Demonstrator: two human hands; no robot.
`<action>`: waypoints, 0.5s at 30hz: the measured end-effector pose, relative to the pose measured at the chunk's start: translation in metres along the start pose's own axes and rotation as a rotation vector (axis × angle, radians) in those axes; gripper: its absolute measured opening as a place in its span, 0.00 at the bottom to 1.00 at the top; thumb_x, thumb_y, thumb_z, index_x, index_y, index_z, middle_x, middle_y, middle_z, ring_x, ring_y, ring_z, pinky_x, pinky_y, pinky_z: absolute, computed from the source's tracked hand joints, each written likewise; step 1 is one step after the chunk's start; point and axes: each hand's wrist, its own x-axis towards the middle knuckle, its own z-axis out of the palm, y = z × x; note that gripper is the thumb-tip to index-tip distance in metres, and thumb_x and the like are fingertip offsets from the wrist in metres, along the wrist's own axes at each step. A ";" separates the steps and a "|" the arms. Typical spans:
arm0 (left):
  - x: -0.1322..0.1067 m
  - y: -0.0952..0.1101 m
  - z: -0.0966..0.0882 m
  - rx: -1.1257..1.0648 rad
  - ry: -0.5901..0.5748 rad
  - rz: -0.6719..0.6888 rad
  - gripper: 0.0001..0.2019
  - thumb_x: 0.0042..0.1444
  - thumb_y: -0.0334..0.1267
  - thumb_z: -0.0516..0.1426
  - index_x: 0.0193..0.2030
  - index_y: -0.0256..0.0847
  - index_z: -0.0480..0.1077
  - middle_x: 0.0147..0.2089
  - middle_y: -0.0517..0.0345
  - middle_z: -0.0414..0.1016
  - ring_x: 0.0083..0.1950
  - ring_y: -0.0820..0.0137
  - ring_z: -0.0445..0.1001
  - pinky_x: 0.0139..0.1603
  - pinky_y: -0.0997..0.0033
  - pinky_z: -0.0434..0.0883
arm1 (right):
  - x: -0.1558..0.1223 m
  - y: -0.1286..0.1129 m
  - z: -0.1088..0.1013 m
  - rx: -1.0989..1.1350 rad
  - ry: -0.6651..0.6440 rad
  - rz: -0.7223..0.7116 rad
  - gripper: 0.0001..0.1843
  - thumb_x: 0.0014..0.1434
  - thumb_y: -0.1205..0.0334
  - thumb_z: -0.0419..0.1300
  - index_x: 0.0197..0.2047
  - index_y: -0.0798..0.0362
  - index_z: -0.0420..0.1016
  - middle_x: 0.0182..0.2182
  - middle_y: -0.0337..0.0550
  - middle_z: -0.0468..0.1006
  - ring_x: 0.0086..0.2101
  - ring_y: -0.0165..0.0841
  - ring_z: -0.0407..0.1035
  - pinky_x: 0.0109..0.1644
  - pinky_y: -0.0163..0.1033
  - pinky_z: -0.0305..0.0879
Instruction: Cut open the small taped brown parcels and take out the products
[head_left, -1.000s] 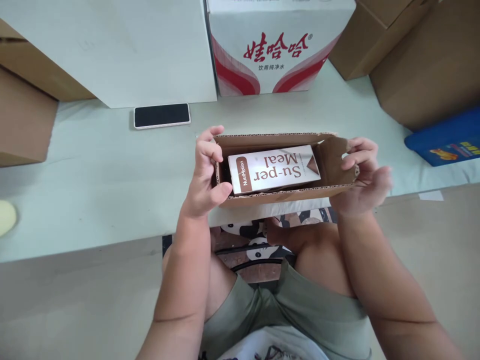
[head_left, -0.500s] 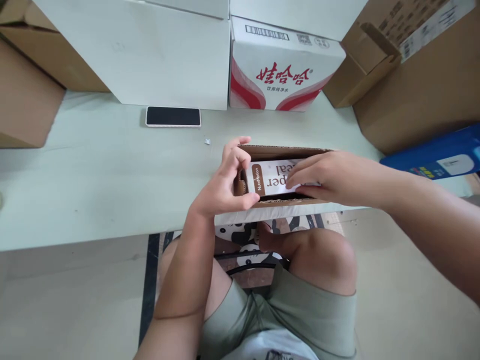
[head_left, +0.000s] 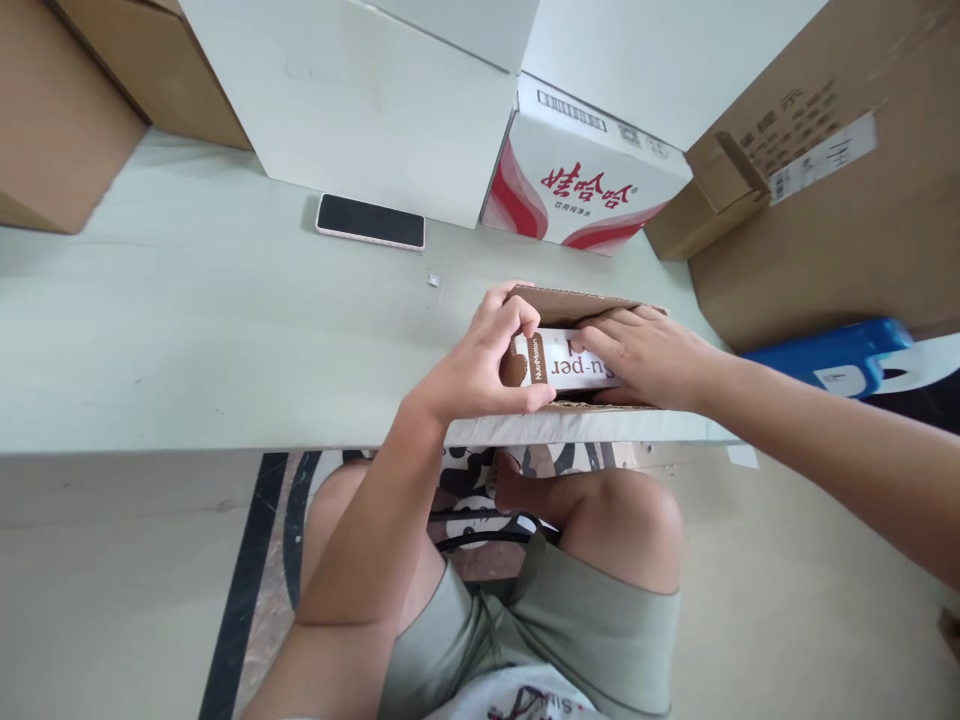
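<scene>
An open-topped cardboard box [head_left: 600, 300] lies near the table's front edge. Inside it sits a white carton [head_left: 566, 372] with a brown band and brown lettering, upside down from my side. My left hand [head_left: 499, 355] is closed around the box's left end, thumb on the near side and fingers toward the far side. Reaching in from the right, my right hand [head_left: 645, 350] spans the carton, its fingers over the top and far side and its thumb at the near side. It hides the carton's right part.
A phone [head_left: 370, 222] and a tiny light-coloured piece [head_left: 433, 281] lie on the table [head_left: 225, 330]. Behind stand a large white box [head_left: 382, 110] and a white-and-red water carton [head_left: 585, 190]. Brown boxes [head_left: 825, 230] and a blue item [head_left: 825, 355] are at the right.
My right hand has moved from a pinch on top of the carton to a wider hold across it. My left hand stays on the box's end. The camera view has tilted.
</scene>
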 end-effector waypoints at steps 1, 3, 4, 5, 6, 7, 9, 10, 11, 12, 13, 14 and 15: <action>0.000 -0.002 0.000 -0.007 -0.001 0.006 0.29 0.45 0.47 0.70 0.44 0.47 0.55 0.67 0.44 0.53 0.81 0.46 0.43 0.74 0.44 0.61 | 0.001 0.000 0.000 0.020 0.013 0.009 0.25 0.54 0.53 0.68 0.54 0.51 0.73 0.49 0.55 0.81 0.50 0.50 0.75 0.54 0.52 0.69; -0.002 -0.007 0.000 -0.018 -0.002 0.029 0.34 0.44 0.55 0.73 0.46 0.47 0.57 0.72 0.42 0.49 0.83 0.42 0.37 0.76 0.40 0.59 | -0.001 0.001 -0.003 0.104 0.083 0.045 0.23 0.54 0.52 0.67 0.51 0.50 0.73 0.46 0.53 0.82 0.46 0.47 0.76 0.50 0.49 0.70; -0.002 -0.011 0.000 -0.020 -0.003 0.050 0.37 0.41 0.59 0.73 0.48 0.48 0.58 0.74 0.42 0.48 0.84 0.41 0.35 0.76 0.38 0.58 | -0.004 0.003 -0.007 0.162 0.133 0.064 0.24 0.54 0.51 0.67 0.51 0.50 0.72 0.46 0.52 0.82 0.44 0.45 0.76 0.47 0.47 0.70; -0.003 -0.016 -0.001 -0.019 -0.002 0.078 0.39 0.39 0.61 0.74 0.49 0.49 0.58 0.75 0.42 0.47 0.84 0.41 0.33 0.77 0.37 0.58 | -0.008 0.006 -0.011 0.225 0.189 0.085 0.24 0.54 0.50 0.67 0.52 0.49 0.72 0.46 0.51 0.81 0.41 0.43 0.76 0.43 0.46 0.70; -0.003 -0.021 -0.001 -0.015 0.007 0.108 0.41 0.38 0.62 0.75 0.51 0.50 0.58 0.75 0.43 0.48 0.84 0.40 0.34 0.77 0.36 0.59 | -0.012 0.008 -0.015 0.287 0.247 0.097 0.25 0.54 0.49 0.67 0.52 0.48 0.72 0.47 0.50 0.81 0.39 0.41 0.75 0.40 0.44 0.70; -0.004 -0.027 -0.001 -0.010 0.020 0.140 0.43 0.37 0.62 0.75 0.53 0.51 0.58 0.75 0.44 0.49 0.84 0.40 0.36 0.77 0.36 0.60 | -0.018 0.011 -0.021 0.341 0.304 0.100 0.24 0.55 0.49 0.67 0.52 0.48 0.72 0.48 0.50 0.82 0.38 0.39 0.75 0.38 0.43 0.69; -0.004 -0.037 -0.001 0.001 0.052 0.191 0.45 0.39 0.59 0.75 0.59 0.54 0.57 0.74 0.45 0.52 0.82 0.41 0.46 0.75 0.37 0.64 | -0.028 0.015 -0.031 0.432 0.398 0.092 0.23 0.55 0.48 0.69 0.51 0.47 0.74 0.52 0.49 0.81 0.37 0.37 0.75 0.36 0.41 0.69; -0.003 -0.041 -0.001 0.004 0.069 0.205 0.47 0.40 0.58 0.75 0.63 0.55 0.55 0.73 0.45 0.53 0.80 0.42 0.52 0.74 0.37 0.65 | -0.033 0.017 -0.036 0.482 0.435 0.098 0.23 0.54 0.49 0.71 0.50 0.47 0.75 0.53 0.49 0.81 0.38 0.36 0.75 0.36 0.41 0.68; -0.003 -0.044 -0.001 0.005 0.082 0.215 0.50 0.41 0.56 0.75 0.66 0.57 0.52 0.72 0.46 0.55 0.77 0.43 0.57 0.73 0.38 0.66 | -0.038 0.017 -0.040 0.543 0.471 0.112 0.23 0.52 0.49 0.73 0.49 0.47 0.75 0.54 0.49 0.81 0.38 0.35 0.74 0.35 0.40 0.68; -0.002 -0.046 -0.001 0.005 0.091 0.220 0.53 0.42 0.55 0.74 0.69 0.58 0.50 0.72 0.46 0.57 0.75 0.44 0.61 0.72 0.40 0.67 | -0.042 0.018 -0.044 0.618 0.503 0.129 0.24 0.51 0.50 0.75 0.48 0.47 0.76 0.55 0.50 0.81 0.37 0.34 0.74 0.34 0.40 0.68; -0.001 -0.047 -0.001 0.006 0.100 0.223 0.55 0.42 0.54 0.75 0.71 0.58 0.48 0.72 0.46 0.58 0.73 0.46 0.64 0.71 0.41 0.69 | -0.046 0.018 -0.047 0.700 0.536 0.151 0.25 0.49 0.51 0.77 0.48 0.47 0.76 0.55 0.50 0.81 0.38 0.34 0.74 0.34 0.40 0.68; 0.000 -0.048 -0.001 0.010 0.114 0.223 0.55 0.42 0.54 0.75 0.71 0.58 0.48 0.72 0.46 0.59 0.72 0.47 0.65 0.70 0.43 0.70 | -0.049 0.018 -0.050 0.778 0.577 0.165 0.27 0.48 0.52 0.78 0.48 0.47 0.75 0.56 0.50 0.81 0.39 0.35 0.75 0.34 0.40 0.69; 0.000 -0.048 -0.001 0.019 0.135 0.223 0.55 0.42 0.54 0.74 0.71 0.58 0.48 0.72 0.46 0.60 0.72 0.47 0.65 0.70 0.45 0.70 | -0.052 0.018 -0.053 0.838 0.627 0.166 0.28 0.46 0.54 0.79 0.48 0.46 0.75 0.57 0.51 0.80 0.42 0.37 0.76 0.34 0.41 0.71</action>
